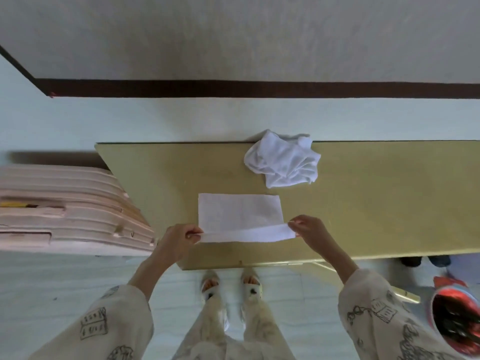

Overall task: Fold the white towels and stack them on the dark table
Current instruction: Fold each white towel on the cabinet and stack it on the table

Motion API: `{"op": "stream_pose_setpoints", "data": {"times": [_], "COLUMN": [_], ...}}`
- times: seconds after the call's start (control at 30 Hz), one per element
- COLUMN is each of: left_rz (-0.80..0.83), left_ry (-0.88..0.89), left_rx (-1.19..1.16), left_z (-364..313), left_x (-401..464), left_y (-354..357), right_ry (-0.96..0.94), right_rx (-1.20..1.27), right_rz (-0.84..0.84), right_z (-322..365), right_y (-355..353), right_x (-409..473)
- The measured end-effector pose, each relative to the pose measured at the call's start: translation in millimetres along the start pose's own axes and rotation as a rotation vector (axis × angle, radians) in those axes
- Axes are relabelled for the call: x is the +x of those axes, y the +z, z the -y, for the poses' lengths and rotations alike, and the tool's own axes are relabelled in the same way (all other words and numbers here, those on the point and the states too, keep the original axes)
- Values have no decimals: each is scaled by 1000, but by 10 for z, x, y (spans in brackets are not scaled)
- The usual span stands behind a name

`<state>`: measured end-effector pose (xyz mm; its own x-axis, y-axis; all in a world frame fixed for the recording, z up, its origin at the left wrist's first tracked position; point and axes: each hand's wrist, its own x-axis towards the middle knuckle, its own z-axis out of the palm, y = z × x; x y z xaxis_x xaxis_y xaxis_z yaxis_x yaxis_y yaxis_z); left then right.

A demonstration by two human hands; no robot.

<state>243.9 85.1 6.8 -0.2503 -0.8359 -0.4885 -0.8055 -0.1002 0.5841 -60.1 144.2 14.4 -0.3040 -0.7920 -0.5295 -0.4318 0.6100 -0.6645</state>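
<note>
Left hand (179,237) and right hand (310,227) pinch the flat towel's (240,210) near edge; crumpled towel (283,162) lies beyond it on the table (376,203).

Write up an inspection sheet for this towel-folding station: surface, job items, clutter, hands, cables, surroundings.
Surface: table, olive-tan top, the person standing at its near edge.
Job's things: flat white towel spread near the table's front, its near edge lifted off the top; crumpled white towel at the far edge, unfolded. No finished stack seen.
Clutter: nothing seen on the table besides the towels.
Hands: left hand pinches the flat towel's near left corner; right hand pinches its near right corner.
Cables: nothing seen.
Surroundings: pink stacked boards left of the table; red container on the floor at right; pale floor, wall with dark baseboard beyond.
</note>
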Motion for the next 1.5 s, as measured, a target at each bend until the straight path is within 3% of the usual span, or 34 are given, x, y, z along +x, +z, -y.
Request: {"op": "stream_pose_setpoints", "data": {"times": [0.17, 0.37, 0.53, 1.0, 1.5], "left_rz": [63, -74, -91, -39, -73], "left_ry": [-147, -161, -201, -375, -362], "left_rx": [23, -50, -117, -146, -138], "left_z": [187, 193, 179, 235, 120], "left_x": [194, 637, 995, 1241, 1210], "left_y": [211, 215, 241, 353, 378], "right_ry": [76, 135, 91, 148, 182], "right_rx": [-14, 22, -48, -102, -124], "right_rz": [-38, -155, -209, -185, -206], "right_z": [-238, -305, -278, -312, -295], "right_y": [231, 394, 466, 518, 557], "right_x": [190, 550, 838, 1048, 1095]}}
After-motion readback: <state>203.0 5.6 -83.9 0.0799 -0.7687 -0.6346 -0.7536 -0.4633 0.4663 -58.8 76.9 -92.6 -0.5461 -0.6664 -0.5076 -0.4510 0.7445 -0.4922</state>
